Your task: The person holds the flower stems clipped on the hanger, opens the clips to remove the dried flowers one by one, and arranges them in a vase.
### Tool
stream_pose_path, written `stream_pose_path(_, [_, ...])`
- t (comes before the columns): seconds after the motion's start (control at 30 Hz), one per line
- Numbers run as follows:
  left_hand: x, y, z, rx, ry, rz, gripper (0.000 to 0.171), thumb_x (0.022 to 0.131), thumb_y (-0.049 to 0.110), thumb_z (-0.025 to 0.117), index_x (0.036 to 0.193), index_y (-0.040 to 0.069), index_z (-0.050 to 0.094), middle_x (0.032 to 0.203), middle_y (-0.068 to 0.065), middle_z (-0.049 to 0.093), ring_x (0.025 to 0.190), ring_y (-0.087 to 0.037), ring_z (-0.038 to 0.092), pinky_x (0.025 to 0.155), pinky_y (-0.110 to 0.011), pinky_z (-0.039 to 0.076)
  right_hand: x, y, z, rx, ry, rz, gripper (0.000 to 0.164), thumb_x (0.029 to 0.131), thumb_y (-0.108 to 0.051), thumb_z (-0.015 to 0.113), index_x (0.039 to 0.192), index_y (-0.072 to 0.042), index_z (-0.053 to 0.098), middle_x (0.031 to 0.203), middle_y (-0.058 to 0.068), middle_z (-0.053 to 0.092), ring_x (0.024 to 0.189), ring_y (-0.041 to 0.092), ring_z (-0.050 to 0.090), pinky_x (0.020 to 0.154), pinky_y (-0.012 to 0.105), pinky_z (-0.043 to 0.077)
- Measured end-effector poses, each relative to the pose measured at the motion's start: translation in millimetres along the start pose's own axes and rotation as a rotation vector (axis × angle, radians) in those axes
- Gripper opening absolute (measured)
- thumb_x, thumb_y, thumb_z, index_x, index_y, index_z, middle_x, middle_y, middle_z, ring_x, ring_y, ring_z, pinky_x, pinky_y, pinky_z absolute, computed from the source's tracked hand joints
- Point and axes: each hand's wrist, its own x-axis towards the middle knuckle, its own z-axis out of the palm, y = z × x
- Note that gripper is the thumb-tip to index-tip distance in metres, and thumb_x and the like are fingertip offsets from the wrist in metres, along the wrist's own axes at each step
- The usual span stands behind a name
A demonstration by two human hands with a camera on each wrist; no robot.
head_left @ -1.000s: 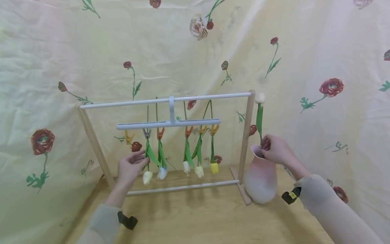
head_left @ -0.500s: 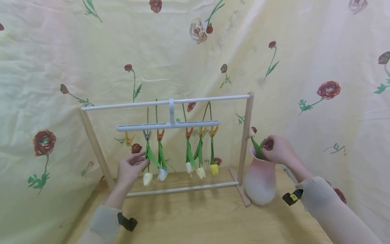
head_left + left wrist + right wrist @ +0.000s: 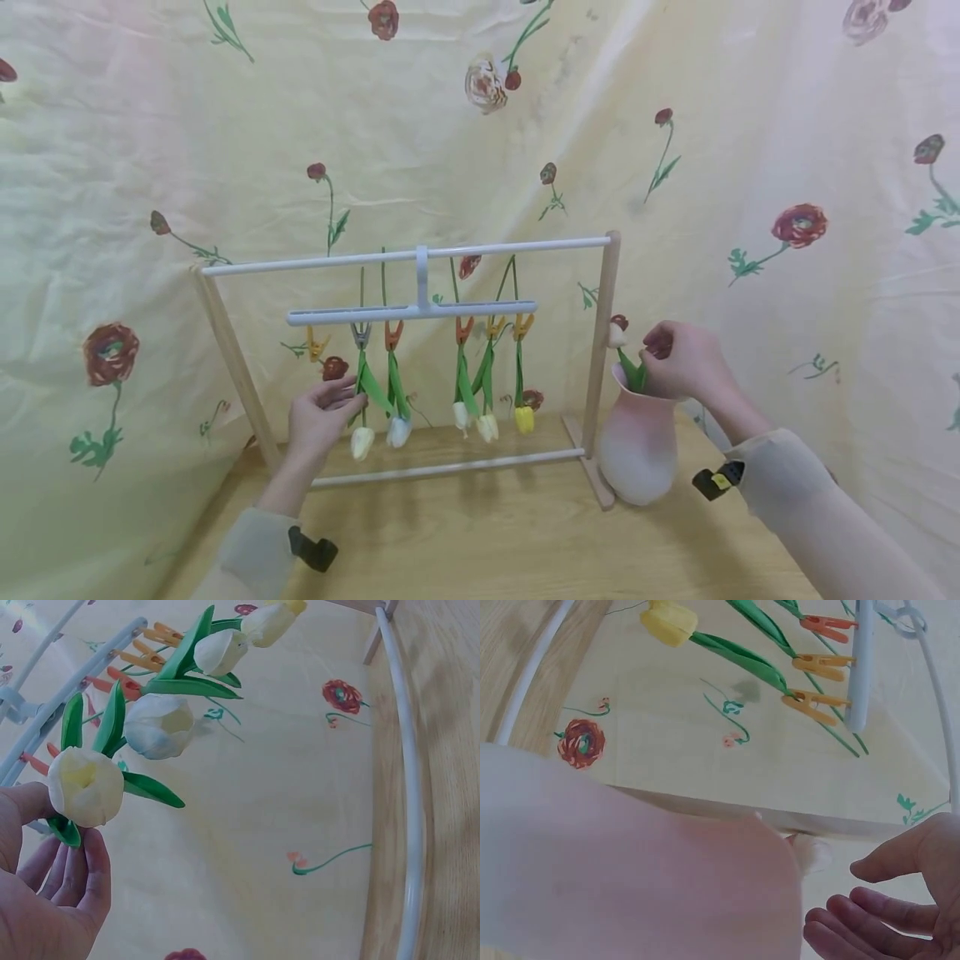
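My left hand [image 3: 318,421] pinches the stem and leaf of a cream tulip [image 3: 362,443], which hangs head down from a grey clip [image 3: 362,334]. The left wrist view has this bloom [image 3: 85,787] right by the thumb and fingers. At the right, my right hand [image 3: 690,362] is over the mouth of a pink and white vase [image 3: 637,450]. In the right wrist view, its thumb and fingers [image 3: 877,911] are apart with nothing between them. A white tulip [image 3: 617,336] leans out of the vase to the left, its green leaf [image 3: 632,372] at the rim.
A white hanger [image 3: 465,309] hangs on a rack with wooden posts [image 3: 602,333]. More clipped tulips hang from it, including a blue-white one [image 3: 399,432] and a yellow one [image 3: 525,419]. A yellow clip [image 3: 317,343] at its left end holds nothing. Flowered cloth surrounds the wooden table [image 3: 465,533].
The white tulip has gone down into the vase and now tilts left towards the rack post. My right hand has let go of it. The left hand stays at the cream tulip.
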Motion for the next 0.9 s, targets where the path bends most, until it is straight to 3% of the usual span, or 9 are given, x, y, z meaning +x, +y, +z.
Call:
stream_pose_path(0.37, [-1.9,-1.4,1.7,0.031,-0.01,0.0,0.043,0.096,0.016,0.08,0.137,0.008,0.069,0.13,-0.016,0.075,0.106,-0.01,0.074,0.084,-0.013,0.057,-5,-20,3,0.071,0.043,-0.093,0.027,0.101,-0.02,0.067,0.121,-0.003,0.073,0.114,0.021,0.079,0.104,0.038,0.075,0.093,0.06,0.057])
stream_pose_path(0.6, [-1.9,-2.9,3.3,0.012,0.004,-0.006,0.041,0.095,0.011,0.079,0.135,0.006,0.069,0.127,-0.017,0.075,0.097,-0.002,0.072,0.083,-0.014,0.058,-7,-34,6,0.094,0.091,-0.219,0.024,0.099,-0.014,0.071,0.119,-0.003,0.076,0.107,0.018,0.081,0.097,0.035,0.079,0.088,0.058,0.06])
stream_pose_path(0.9, [-2.4,-0.6,4.2,0.012,0.005,-0.001,0.043,0.095,0.012,0.08,0.136,0.006,0.069,0.126,-0.014,0.076,0.096,-0.001,0.072,0.083,-0.014,0.058,-6,-52,13,0.142,0.046,-0.32,0.03,0.095,-0.009,0.074,0.123,0.001,0.074,0.108,0.02,0.08,0.096,0.035,0.079,0.074,0.038,0.066])
